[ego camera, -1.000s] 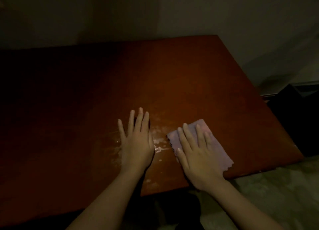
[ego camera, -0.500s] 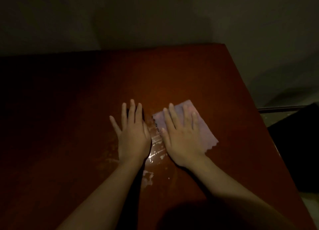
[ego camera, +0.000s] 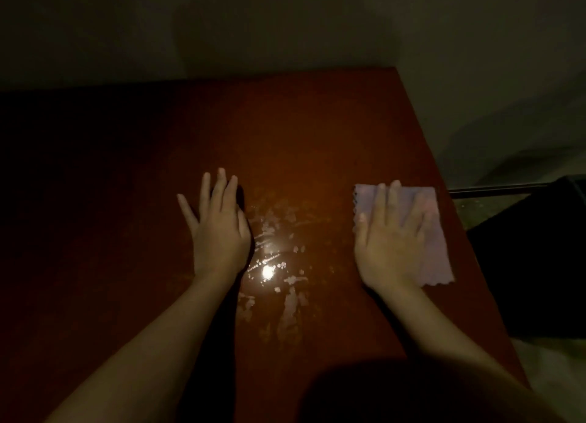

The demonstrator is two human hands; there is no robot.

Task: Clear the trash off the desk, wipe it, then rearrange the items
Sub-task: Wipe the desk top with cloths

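Head view of a reddish-brown desk [ego camera: 317, 131] under dim light, with a glare spot near frame centre. The left hand [ego camera: 222, 232], centre-left of the frame, lies palm down on the bare desk; its fingers [ego camera: 222, 184] are straight and point toward the top of the frame, the little finger splayed outward to the left, and it holds nothing. The right hand [ego camera: 388, 248], centre-right, presses flat on a pale lilac cloth [ego camera: 434, 251], its fingers [ego camera: 393, 197] extended and slightly spread, not curled round the fabric; the fingertips reach the cloth's upper edge. The cloth is a rectangle with scalloped edges, lying flat close to the desk's right edge; its long axis runs from the upper to the lower part of the frame, leaning a little toward the lower right, and its lower right corner shows clear of the hand. Between the two hands, pale wet smears [ego camera: 272, 264] streak the desk surface down toward the lower centre. Count: two hands, one cloth, one desk. A dark object [ego camera: 539, 264], too shadowed to identify, stands beyond the desk's right edge.
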